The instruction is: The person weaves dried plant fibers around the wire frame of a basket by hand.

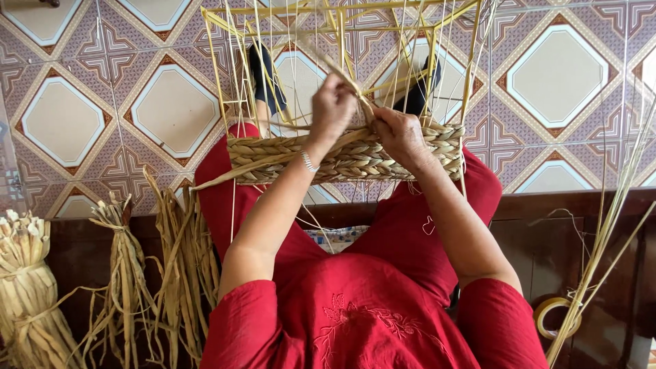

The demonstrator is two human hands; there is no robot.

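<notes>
Well left of your hands, tied bundles of dried straw [31, 294] lean low by the floor. Your left hand [333, 106] is closed in a fist around a pale straw strand [342, 72] above the woven band. The braided basket band [294, 158] lies across your lap on a yellow frame [222, 75], thick, golden, tightly plaited. Your right hand [403, 137] presses its fingers onto the band's top edge.

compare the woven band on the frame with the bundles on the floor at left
The woven band is plaited tight and lies flat across the frame, under both hands; the bundles are loose strands tied upright, untouched. The band looks greenish tan, the bundles paler and drier. Both appear to be the same dried plant fibre.
</notes>
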